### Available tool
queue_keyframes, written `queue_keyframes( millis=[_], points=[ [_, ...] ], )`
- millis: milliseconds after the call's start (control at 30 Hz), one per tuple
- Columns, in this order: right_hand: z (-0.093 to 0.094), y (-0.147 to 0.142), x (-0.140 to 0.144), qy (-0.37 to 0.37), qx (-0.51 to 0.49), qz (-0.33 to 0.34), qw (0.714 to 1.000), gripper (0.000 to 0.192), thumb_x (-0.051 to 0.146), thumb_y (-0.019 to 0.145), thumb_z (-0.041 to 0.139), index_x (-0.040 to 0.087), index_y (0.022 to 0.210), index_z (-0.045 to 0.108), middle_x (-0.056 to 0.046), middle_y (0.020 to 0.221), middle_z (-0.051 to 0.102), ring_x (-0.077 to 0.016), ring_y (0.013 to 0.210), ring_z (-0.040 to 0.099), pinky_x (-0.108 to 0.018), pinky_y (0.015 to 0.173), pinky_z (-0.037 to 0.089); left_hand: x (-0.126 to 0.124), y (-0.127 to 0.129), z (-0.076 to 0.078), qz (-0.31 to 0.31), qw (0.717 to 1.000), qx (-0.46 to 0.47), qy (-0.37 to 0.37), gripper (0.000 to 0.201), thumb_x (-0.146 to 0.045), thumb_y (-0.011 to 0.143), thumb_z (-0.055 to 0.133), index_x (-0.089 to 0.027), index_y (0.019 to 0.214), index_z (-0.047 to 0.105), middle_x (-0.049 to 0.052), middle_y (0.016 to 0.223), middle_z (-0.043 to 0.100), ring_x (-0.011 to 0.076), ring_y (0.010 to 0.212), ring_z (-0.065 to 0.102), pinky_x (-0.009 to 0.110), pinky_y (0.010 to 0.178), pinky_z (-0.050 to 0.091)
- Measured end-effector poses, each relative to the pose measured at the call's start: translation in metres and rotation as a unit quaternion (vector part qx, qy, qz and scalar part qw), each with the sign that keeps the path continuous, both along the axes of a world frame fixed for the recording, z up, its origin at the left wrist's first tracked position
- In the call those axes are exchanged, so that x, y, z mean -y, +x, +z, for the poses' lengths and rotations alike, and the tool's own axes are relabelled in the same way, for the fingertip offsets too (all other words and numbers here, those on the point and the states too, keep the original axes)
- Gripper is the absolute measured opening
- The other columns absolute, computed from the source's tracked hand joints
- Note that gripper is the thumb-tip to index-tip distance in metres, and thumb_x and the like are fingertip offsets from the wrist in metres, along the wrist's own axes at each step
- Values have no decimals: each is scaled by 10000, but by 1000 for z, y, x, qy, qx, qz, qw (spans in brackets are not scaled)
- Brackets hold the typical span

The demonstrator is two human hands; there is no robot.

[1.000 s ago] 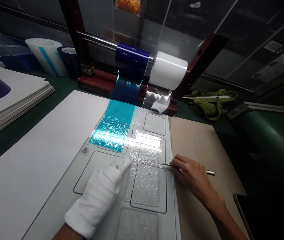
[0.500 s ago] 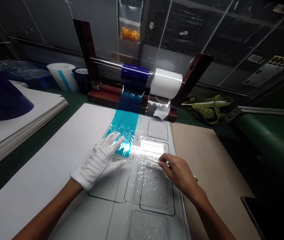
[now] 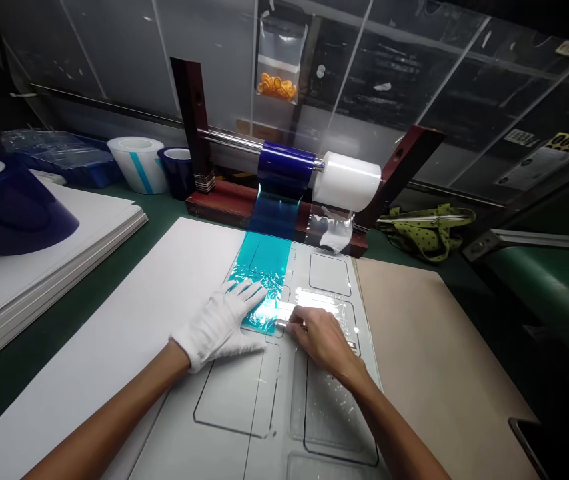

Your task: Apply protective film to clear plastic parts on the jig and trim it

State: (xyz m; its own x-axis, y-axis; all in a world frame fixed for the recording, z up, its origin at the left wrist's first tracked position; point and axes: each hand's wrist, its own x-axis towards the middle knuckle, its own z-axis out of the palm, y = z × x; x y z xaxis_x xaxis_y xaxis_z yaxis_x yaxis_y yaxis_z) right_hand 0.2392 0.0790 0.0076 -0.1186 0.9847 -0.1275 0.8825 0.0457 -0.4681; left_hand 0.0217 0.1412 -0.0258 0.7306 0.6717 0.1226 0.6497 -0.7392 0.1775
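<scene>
My left hand (image 3: 224, 320), in a white glove, lies flat with its fingers spread, over the left edge of the blue film (image 3: 264, 253). The film runs down from the blue roll (image 3: 287, 168) onto a grey board (image 3: 224, 453) with black outlines, and its lower part is wrinkled and glossy. My bare right hand (image 3: 321, 337) is closed on a slim knife (image 3: 282, 324), whose tip is at the film's lower right corner. Most of the knife is hidden by my fingers. Beneath my right forearm lie clear plastic pieces (image 3: 298, 407).
A white film roll (image 3: 348, 181) shares the rod of the dark red wooden stand (image 3: 224, 208). More rolls (image 3: 137, 163) and a stack of white sheets (image 3: 54, 267) are at left. A brown board (image 3: 434, 347) lies at right, a green pouch (image 3: 427, 230) behind it.
My right hand has moved left with the knife, from the clear film to the blue film's lower right corner. My left hand stays spread on the blue film. The view has shifted slightly.
</scene>
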Motion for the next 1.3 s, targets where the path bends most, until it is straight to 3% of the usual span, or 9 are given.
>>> queue_keyframes(
  millis=[133, 233, 333, 467, 700, 900, 1067, 1133, 1300],
  points=[
    [9, 5, -5, -36, -73, -1, 997, 170, 312, 908, 547, 221, 798, 639, 13, 818, 697, -144, 714, 616, -235, 602, 382, -7, -1, -1, -9, 999, 20, 50, 677, -424, 817, 628, -208, 1404, 369, 100, 1409, 507, 278, 1270, 479, 434, 1046, 401],
    [15, 11, -2, -51, -107, -10, 993, 190, 348, 901, 544, 218, 795, 634, 17, 810, 680, -140, 712, 613, -236, 602, 398, -14, 3, 0, -22, 995, 23, 95, 433, -84, 860, 478, -207, 1275, 473, 63, 1210, 621, 199, 1078, 575, 366, 948, 456],
    [19, 21, 11, -48, -121, -32, 991, 210, 382, 905, 523, 215, 818, 615, 9, 812, 662, -145, 702, 591, -251, 604, 401, -4, 6, 8, -16, 990, 22, 141, 365, 6, 879, 336, -186, 1111, 543, 54, 994, 637, 183, 863, 580, 346, 794, 488],
    [22, 39, 44, -39, -134, -65, 988, 242, 428, 909, 498, 219, 839, 598, 8, 800, 633, -143, 664, 543, -267, 600, 391, 41, -1, 26, -14, 982, 31, 185, 291, 4, 880, 362, -179, 986, 562, 35, 842, 599, 170, 740, 549, 316, 671, 493],
    [23, 59, 110, -25, -156, -100, 982, 283, 488, 897, 497, 223, 844, 581, 2, 807, 595, -153, 700, 525, -278, 636, 404, 137, -30, 43, -37, 967, 78, 241, 437, 32, 869, 405, -147, 1258, 493, 97, 1117, 666, 193, 1010, 640, 340, 846, 566],
    [17, 72, 163, -28, -148, -124, 981, 314, 534, 897, 494, 232, 884, 577, 0, 842, 600, -158, 721, 535, -287, 664, 410, 208, -51, 33, -34, 965, 87, 246, 507, 51, 859, 302, -154, 1268, 522, 56, 1161, 690, 146, 1051, 654, 279, 899, 557],
    [10, 83, 197, -29, -123, -140, 982, 349, 568, 889, 488, 237, 944, 584, -18, 876, 638, -177, 772, 593, -282, 641, 426, 248, -64, 21, -34, 963, 79, 255, 355, -199, 955, 357, -137, 1235, 565, 57, 1188, 686, 158, 1086, 643, 266, 884, 561],
    [8, 86, 208, -16, -116, -151, 982, 369, 576, 877, 490, 235, 974, 593, -34, 896, 663, -195, 810, 620, -279, 621, 443, 255, -67, 9, -32, 965, 61, 255, 363, -211, 954, 364, -134, 1253, 556, 58, 1222, 669, 156, 1125, 624, 268, 921, 545],
    [1, 88, 236, 30, -128, -208, 969, 423, 598, 834, 525, 246, 1031, 651, -69, 1016, 708, -237, 928, 672, -256, 613, 524, 257, -71, -37, -10, 970, 28, 241, 559, 18, 838, 347, -134, 1366, 451, 54, 1310, 614, 130, 1242, 534, 260, 1041, 450]
  ],
)
